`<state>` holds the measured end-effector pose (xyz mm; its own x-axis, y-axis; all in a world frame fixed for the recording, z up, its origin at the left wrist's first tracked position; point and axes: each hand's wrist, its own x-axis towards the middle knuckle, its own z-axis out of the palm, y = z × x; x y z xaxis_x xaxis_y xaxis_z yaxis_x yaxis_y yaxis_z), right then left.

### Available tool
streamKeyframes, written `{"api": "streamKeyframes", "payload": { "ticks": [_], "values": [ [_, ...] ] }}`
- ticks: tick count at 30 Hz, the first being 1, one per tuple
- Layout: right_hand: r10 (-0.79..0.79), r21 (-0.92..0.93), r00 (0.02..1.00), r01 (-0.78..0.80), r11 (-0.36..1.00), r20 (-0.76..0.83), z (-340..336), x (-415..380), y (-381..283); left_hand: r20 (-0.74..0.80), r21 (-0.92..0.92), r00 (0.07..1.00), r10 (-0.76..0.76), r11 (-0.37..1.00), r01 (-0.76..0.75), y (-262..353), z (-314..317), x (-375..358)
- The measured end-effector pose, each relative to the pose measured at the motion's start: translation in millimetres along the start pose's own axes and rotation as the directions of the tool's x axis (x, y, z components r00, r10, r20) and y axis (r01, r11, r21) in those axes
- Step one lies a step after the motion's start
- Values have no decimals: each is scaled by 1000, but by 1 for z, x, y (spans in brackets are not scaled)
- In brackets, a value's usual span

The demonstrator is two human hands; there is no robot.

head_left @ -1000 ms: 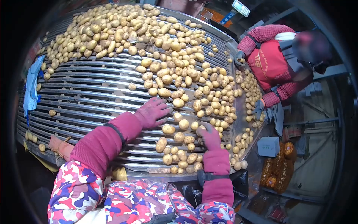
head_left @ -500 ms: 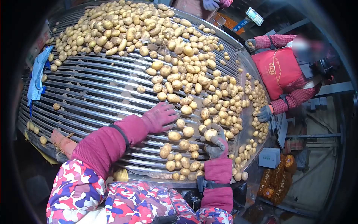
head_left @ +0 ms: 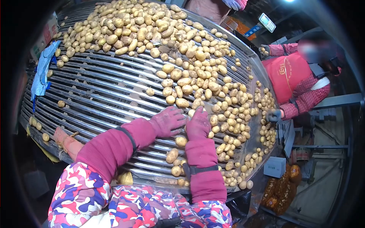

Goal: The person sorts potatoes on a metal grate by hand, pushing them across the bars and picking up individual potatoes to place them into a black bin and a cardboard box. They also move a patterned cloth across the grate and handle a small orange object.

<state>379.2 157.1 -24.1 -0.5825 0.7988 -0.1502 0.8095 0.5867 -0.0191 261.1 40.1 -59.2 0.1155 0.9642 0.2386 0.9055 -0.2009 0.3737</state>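
Pale brown potatoes [head_left: 176,74] lie loose over a sorting table of metal bars [head_left: 102,102]. My left hand [head_left: 170,121], in a dusty pink glove, rests palm down on the bars with its fingers apart and nothing in it. Just right of it, my right hand [head_left: 198,124] is turned palm down at the edge of the potatoes. A pale potato [head_left: 192,113] shows beside its fingertips. The palm and the bent ends of those fingers are hidden, so their grip cannot be made out. A few potatoes [head_left: 172,155] lie between my forearms.
A blue cloth [head_left: 43,72] hangs over the table's left edge. Across on the right, a co-worker in a red apron [head_left: 288,78] has gloved hands at the rim. Another person's gloved hands [head_left: 232,3] show at the top. A white box [head_left: 274,167] and filled net sacks [head_left: 280,192] stand lower right.
My right hand has turned palm down and moved left and away from me, beside my left hand; the potato it held is no longer visible in it. The view has shifted slightly.
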Motion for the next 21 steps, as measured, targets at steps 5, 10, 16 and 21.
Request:
{"api": "streamKeyframes", "payload": {
  "ticks": [5,10,16,21],
  "values": [
    [6,-5,996,-6,1000,84,3,8,8,-28,-4,999,21,1000,-21,-1,0,0],
    [-102,-82,993,107,991,55,10,11,12,-30,-12,999,29,1000,-29,-1,-1,-1],
    [-201,-151,973,217,964,115,-2,13,17,-48,-6,998,41,999,-42,-3,3,0],
    [-187,-19,966,194,981,177,-29,14,24,-101,-19,993,56,998,-58,-5,6,-2]
  ]
}}
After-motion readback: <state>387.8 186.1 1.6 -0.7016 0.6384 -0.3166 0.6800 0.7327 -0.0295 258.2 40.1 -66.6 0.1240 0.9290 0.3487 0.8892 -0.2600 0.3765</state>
